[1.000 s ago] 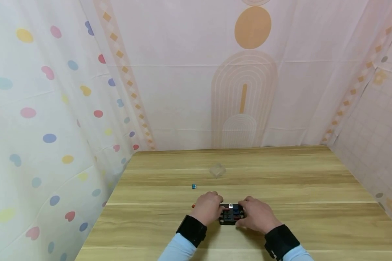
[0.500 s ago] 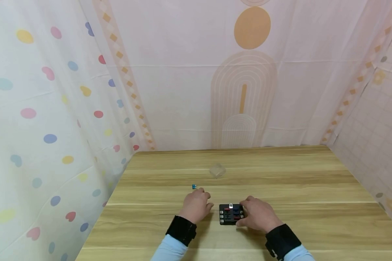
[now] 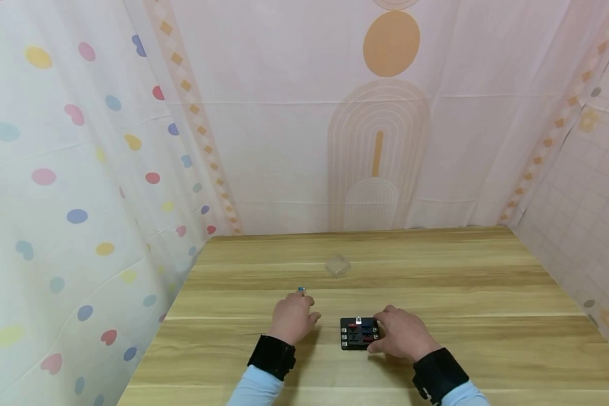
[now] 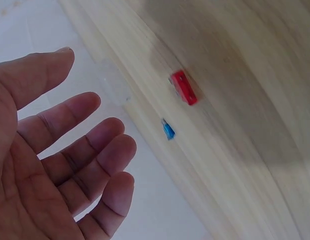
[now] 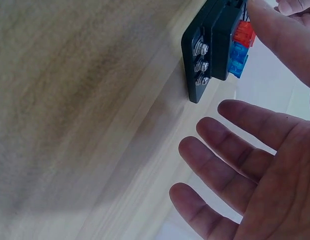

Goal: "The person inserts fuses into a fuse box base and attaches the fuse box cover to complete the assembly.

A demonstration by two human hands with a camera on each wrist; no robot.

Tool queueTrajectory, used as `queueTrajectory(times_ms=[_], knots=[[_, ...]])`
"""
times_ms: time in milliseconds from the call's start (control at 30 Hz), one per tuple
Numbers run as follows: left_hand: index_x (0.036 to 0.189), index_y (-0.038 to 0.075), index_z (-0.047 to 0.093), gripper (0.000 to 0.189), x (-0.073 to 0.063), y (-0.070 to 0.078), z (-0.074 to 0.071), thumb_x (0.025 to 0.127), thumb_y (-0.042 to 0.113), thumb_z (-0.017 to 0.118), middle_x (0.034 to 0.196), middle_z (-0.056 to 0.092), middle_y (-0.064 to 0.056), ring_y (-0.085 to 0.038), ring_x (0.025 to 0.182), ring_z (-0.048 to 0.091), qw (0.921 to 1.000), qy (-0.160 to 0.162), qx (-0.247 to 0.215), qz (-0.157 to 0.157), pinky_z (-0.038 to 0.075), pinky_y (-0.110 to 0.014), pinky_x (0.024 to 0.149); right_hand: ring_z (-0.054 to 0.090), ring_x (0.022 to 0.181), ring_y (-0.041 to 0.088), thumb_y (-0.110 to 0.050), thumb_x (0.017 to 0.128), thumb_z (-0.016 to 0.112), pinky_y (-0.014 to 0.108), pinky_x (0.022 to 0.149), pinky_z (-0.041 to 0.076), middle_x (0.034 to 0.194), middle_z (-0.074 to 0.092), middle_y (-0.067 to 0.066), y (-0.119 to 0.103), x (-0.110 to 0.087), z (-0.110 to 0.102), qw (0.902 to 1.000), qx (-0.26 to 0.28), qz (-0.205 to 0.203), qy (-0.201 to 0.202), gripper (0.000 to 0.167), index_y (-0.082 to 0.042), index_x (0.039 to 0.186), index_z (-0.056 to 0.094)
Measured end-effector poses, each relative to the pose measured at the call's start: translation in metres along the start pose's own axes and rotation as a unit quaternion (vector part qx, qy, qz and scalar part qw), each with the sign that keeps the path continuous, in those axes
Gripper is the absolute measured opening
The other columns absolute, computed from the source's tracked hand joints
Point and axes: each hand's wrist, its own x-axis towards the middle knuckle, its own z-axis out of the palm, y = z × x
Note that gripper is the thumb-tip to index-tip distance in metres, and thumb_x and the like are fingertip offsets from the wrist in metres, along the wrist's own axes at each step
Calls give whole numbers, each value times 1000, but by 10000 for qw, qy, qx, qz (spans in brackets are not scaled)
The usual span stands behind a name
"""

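My left hand (image 3: 290,318) hovers over the table with nothing in its fingers, which are loosely bent and spread in the left wrist view. Beyond its fingertips lies a small blue blade fuse (image 3: 301,289). A red blade fuse (image 4: 183,87) lies on the wood nearer the camera; in the head view the left hand hides it. The black fuse block (image 3: 352,338) sits flat on the table, with red and blue fuses (image 5: 238,59) seated in it and screw terminals along its edges. Beside its right edge is my right hand (image 3: 403,334), fingers relaxed; whether it touches the block cannot be told.
A clear plastic piece (image 3: 338,265) lies farther back on the wooden table (image 3: 462,282). Patterned curtains (image 3: 284,141) hang behind the table and along both sides.
My left hand has moved away from the fuse block, leftward, to beside the blue fuse. The right hand and the block have stayed nearly still.
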Motion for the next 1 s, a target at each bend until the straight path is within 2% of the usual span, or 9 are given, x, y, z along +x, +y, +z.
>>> queueTrajectory(times_ms=[200, 333, 567, 833, 1000], knots=[[98, 5, 75, 30, -1, -9, 0, 82, 30, 80, 95, 68, -11, -29, 85, 66, 9992, -162, -144, -332, 55, -43, 66, 59, 90, 23, -42, 67, 90, 49, 85, 50, 106, 63, 8, 0, 0, 0, 10000, 14, 42, -26, 68, -2, 118, 69], [96, 4, 75, 31, -1, -16, 2, 81, 31, 81, 90, 66, -9, -28, 81, 64, 9982, -219, -158, -531, 54, -42, 64, 58, 89, 23, -42, 67, 90, 49, 84, 50, 106, 64, 9, 0, 0, -1, 10000, 18, 43, -27, 68, -2, 118, 69], [75, 8, 65, 31, -3, -25, 7, 78, 33, 82, 72, 52, -2, -18, 65, 52, 9951, -413, -159, -888, 48, -37, 55, 60, 91, 25, -41, 68, 90, 50, 85, 50, 107, 64, 10, -1, -1, -2, 10000, 17, 59, -42, 67, -2, 118, 69], [72, 6, 64, 38, -4, -26, 9, 77, 39, 83, 73, 54, -5, -20, 65, 54, 9940, -515, -100, -955, 49, -39, 56, 60, 91, 25, -40, 68, 90, 51, 85, 50, 107, 64, 11, -3, -2, -5, 9999, 63, 79, -53, 66, -1, 117, 69], [64, 10, 57, 42, -6, -27, 15, 75, 40, 83, 71, 51, -4, -18, 60, 49, 9941, -544, -151, -927, 46, -36, 53, 59, 90, 24, -39, 67, 90, 50, 84, 51, 106, 64, 10, -3, -2, -5, 9999, 83, 86, -54, 66, -1, 117, 69]])
